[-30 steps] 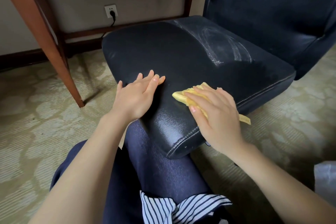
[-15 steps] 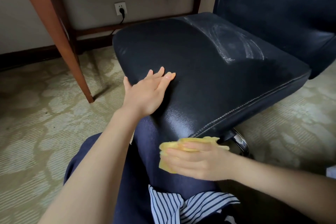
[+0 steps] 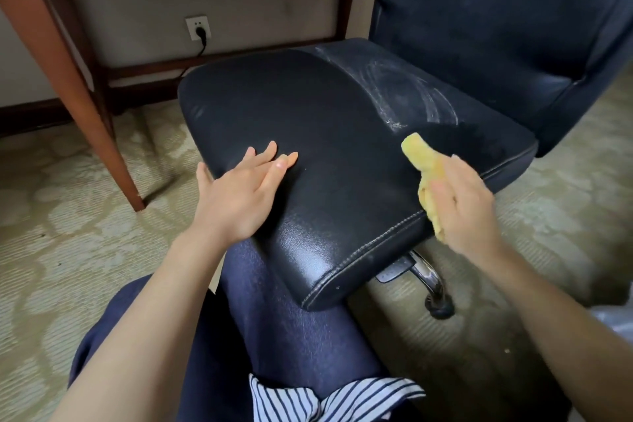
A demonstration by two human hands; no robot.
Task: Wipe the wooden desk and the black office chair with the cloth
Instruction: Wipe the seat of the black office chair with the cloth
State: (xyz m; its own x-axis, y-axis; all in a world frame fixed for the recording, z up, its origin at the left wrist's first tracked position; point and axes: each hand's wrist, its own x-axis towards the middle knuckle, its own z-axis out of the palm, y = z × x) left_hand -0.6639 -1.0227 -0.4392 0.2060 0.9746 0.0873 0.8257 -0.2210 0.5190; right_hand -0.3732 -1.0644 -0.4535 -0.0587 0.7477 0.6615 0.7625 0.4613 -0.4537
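Far left, the wooden desk (image 3: 65,72) shows 1 slanted leg on the patterned carpet (image 3: 51,250). Behind it, on the wall, is a white socket (image 3: 197,27) w/ a black plug in it. Next is the left hand (image 3: 239,197). It lies flat on the front left part of the black office chair (image 3: 342,120) seat, fingers straight & close together, holding nothing. Below is a knee in dark blue trousers (image 3: 291,329), w/ the seat's front corner over it, & a striped shirt hem (image 3: 329,397). The back part of the seat has pale dusty smears (image 3: 407,86). Further right, the right hand (image 3: 469,212) grips the yellow cloth (image 3: 423,161), fingers curled round it. The cloth is bunched up & 1 end pokes out over the seat by its right edge. Can't tell if it touches the seat. Under that edge a shiny chair leg w/ a black wheel (image 3: 439,307) sits on the carpet.
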